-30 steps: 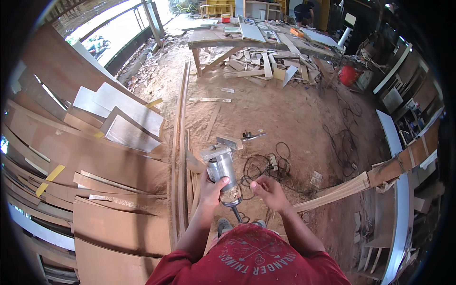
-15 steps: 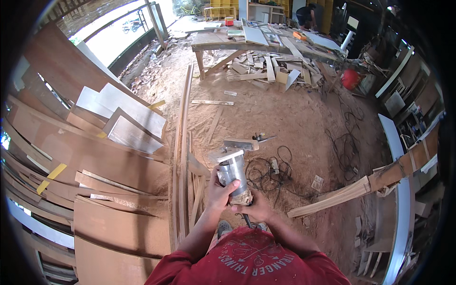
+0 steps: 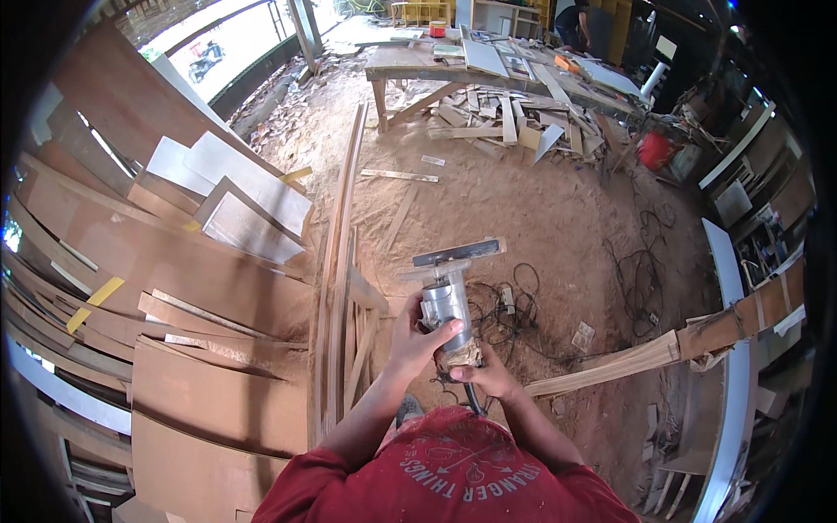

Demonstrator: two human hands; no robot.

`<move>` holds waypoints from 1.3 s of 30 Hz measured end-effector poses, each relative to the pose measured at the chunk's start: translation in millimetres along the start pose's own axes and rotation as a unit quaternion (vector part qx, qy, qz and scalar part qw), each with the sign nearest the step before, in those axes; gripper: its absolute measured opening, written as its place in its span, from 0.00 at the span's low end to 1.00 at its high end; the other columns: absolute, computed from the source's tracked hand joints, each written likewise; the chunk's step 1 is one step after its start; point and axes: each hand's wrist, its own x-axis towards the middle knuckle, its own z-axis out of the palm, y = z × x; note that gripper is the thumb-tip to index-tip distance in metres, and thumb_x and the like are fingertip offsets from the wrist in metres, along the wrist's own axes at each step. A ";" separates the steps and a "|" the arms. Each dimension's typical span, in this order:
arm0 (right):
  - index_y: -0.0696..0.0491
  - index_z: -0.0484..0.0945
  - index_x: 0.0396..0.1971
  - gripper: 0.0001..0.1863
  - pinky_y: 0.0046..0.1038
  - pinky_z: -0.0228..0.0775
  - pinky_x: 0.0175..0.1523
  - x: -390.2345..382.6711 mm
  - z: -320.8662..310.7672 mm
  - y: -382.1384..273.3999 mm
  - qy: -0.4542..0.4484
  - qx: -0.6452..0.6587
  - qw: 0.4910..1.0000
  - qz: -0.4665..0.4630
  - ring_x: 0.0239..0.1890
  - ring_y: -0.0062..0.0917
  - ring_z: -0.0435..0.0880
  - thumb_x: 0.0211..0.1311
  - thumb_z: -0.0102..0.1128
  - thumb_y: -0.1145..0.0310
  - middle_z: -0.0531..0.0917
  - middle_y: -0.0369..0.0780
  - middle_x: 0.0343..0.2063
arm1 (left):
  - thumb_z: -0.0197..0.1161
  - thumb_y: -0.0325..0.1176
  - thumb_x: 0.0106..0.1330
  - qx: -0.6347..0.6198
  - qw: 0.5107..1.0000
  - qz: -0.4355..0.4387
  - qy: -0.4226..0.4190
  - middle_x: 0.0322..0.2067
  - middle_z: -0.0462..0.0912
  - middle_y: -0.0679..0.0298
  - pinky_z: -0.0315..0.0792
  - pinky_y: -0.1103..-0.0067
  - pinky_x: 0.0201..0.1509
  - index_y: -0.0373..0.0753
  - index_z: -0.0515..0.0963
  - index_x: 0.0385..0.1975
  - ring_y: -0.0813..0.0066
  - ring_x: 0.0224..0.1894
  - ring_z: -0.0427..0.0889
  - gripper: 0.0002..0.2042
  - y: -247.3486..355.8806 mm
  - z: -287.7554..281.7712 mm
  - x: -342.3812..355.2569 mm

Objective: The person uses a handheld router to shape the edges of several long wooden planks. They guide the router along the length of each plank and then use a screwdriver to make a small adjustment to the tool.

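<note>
Both of my hands hold a trim router [image 3: 446, 301] out in front of my chest, its base tipped up and away from me. Around its silver motor body wraps my left hand [image 3: 416, 342], thumb lying across the metal. At the tan-taped rear end, where the dark cord [image 3: 473, 398] comes out, my right hand [image 3: 490, 373] is closed with its thumb against the tape. A clear base plate [image 3: 436, 272] is on the far end, and a dark straight bar [image 3: 453, 253] shows just beyond it. The bit cannot be made out clearly.
Long boards [image 3: 342, 253] stand at my left beside stacked brown sheets [image 3: 209, 397]. Tangled black cable [image 3: 497, 305] lies on the dusty floor. Layered wooden strips [image 3: 610, 364] jut in from the right. Ahead are a workbench [image 3: 427, 76], scrap wood [image 3: 501, 126] and another person [image 3: 571, 26].
The router has tilted in my hands, its base now farther away and slightly right. My right hand has shifted right along the taped end, and more of the cord shows.
</note>
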 end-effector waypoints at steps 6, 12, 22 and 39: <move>0.59 0.76 0.70 0.40 0.34 0.78 0.67 -1.4 -16.4 7.5 -0.056 0.055 0.997 0.016 0.59 0.27 0.85 0.61 0.85 0.64 0.86 0.39 0.57 | 0.83 0.30 0.64 0.007 0.998 -0.035 -0.054 0.53 0.88 0.59 0.84 0.66 0.60 0.32 0.77 0.64 0.68 0.53 0.89 0.31 4.9 -1.8 -0.4; 0.60 0.73 0.72 0.43 0.35 0.76 0.69 -4.2 -14.1 -0.2 -0.093 0.089 0.991 0.030 0.60 0.29 0.85 0.59 0.85 0.65 0.85 0.40 0.58 | 0.81 0.28 0.65 -0.084 0.988 -0.042 -0.124 0.60 0.88 0.54 0.85 0.61 0.65 0.33 0.76 0.69 0.59 0.59 0.91 0.32 18.1 3.3 -3.2; 0.58 0.78 0.69 0.40 0.36 0.74 0.71 -6.6 -2.6 -28.9 -0.042 -0.049 0.998 0.016 0.63 0.30 0.84 0.59 0.87 0.61 0.86 0.41 0.60 | 0.83 0.33 0.65 -0.068 0.994 -0.041 -0.075 0.57 0.88 0.55 0.85 0.62 0.63 0.34 0.77 0.65 0.62 0.57 0.90 0.30 14.8 10.4 -6.7; 0.61 0.67 0.76 0.51 0.37 0.75 0.71 1.5 -19.2 7.4 -0.088 0.112 0.990 0.027 0.64 0.34 0.85 0.52 0.83 0.66 0.84 0.44 0.63 | 0.84 0.30 0.62 -0.063 0.988 -0.042 -0.133 0.58 0.89 0.55 0.85 0.63 0.63 0.32 0.78 0.66 0.63 0.58 0.90 0.33 27.4 7.2 2.3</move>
